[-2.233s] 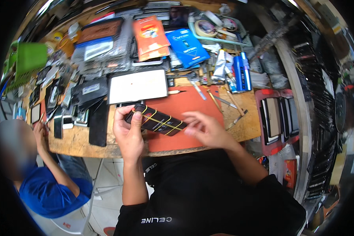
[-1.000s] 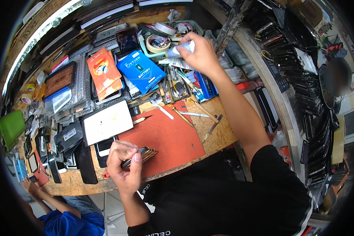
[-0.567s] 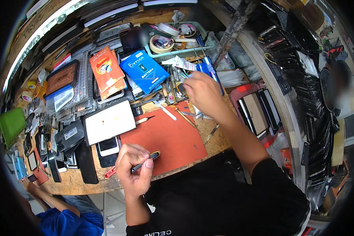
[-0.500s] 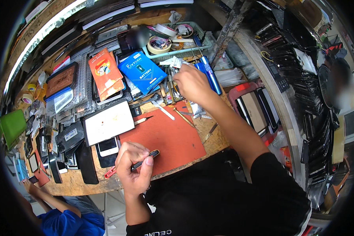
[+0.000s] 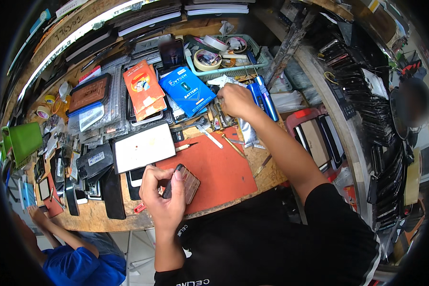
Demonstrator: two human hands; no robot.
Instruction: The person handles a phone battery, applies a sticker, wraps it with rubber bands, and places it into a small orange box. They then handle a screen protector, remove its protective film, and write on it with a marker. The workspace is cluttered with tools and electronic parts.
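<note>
In my left hand (image 5: 164,199) is a small phone-like device (image 5: 189,187) with a black edge and a brownish face, pinched between thumb and fingers. It is tilted above the near left part of a red work mat (image 5: 224,174). Farther off, my right hand (image 5: 236,101) reaches in among a cluster of hand tools (image 5: 216,117) behind the mat. Its fingers are bent and drawn together; their tips are partly hidden, so what they hold cannot be made out. A blue cylindrical tool (image 5: 269,100) stands just right of that hand.
On the left lie a white pad (image 5: 145,148), an orange packet (image 5: 143,90), a blue battery packet (image 5: 187,90) and several phones. A green basket (image 5: 209,74) with tape rolls stands behind. A pinkish-red bin (image 5: 294,119) is at right. Another person in a blue sleeve (image 5: 83,267) sits at lower left.
My left hand has turned the device, so its brownish face shows instead of mostly its edge. My right hand stays at the tools with a small shift. The whole view has shifted slightly.
</note>
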